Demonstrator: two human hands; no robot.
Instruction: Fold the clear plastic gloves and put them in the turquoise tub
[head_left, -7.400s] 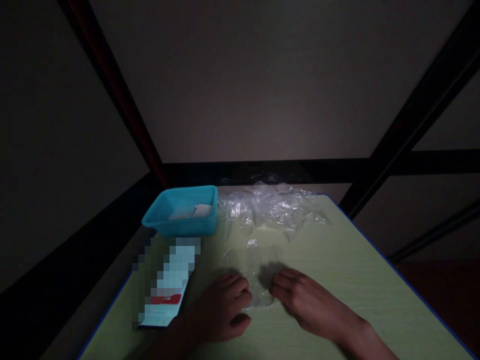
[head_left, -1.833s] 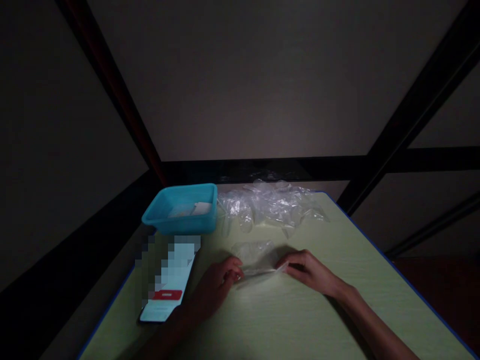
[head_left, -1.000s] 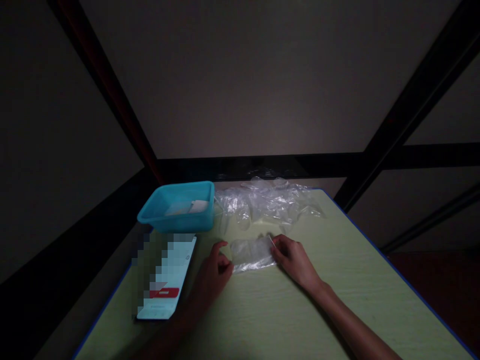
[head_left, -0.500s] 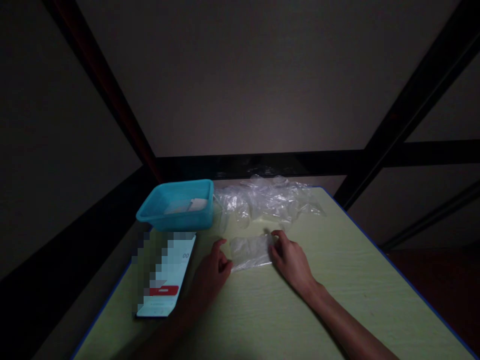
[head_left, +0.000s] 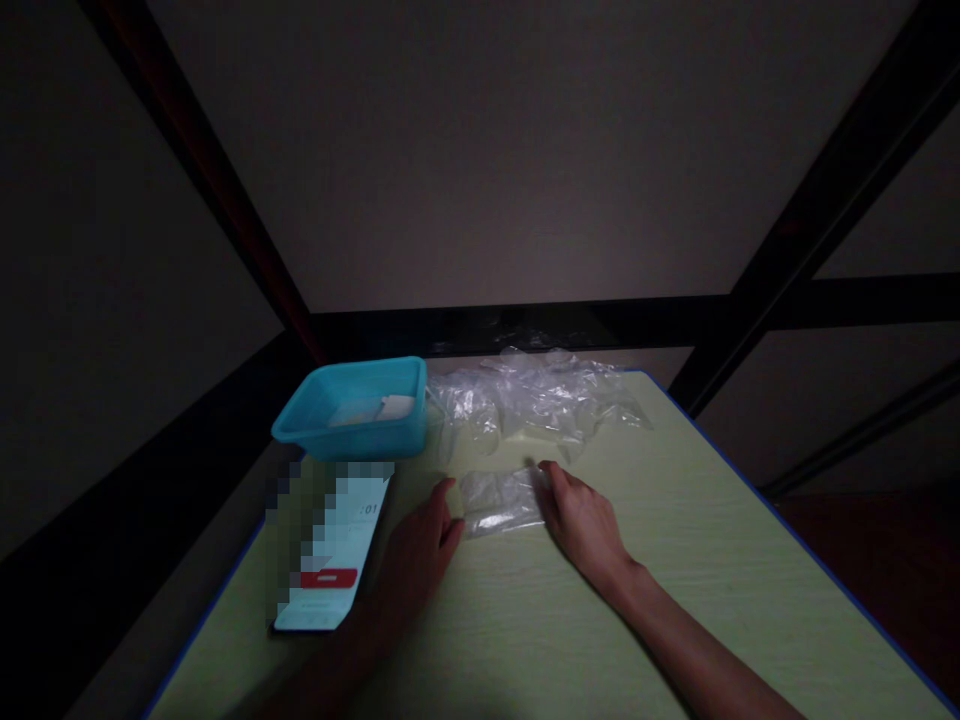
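A small clear plastic bag [head_left: 502,502] lies flat on the table between my two hands, its surface wrinkled and shiny. My right hand [head_left: 587,512] has its fingers closed at the bag's right edge, which disappears under them. At the opposite edge is my left hand [head_left: 429,540], with a gap between thumb and forefinger; its thumb tip comes up to the bag's near left corner. Behind the bag spreads a heap of crumpled clear plastic bags [head_left: 540,395].
A blue plastic basket [head_left: 375,440] with white items inside stands at the back left. Nearer, left of my left hand, lies a phone [head_left: 330,550] with a lit, partly blurred screen. The pale table [head_left: 675,590] has a blue edge and meets a wall panel behind.
My left thumb and forefinger have shifted slightly at the bag's left edge. My right fingers have drawn closer together on the right edge. The bag stays nearly in place.
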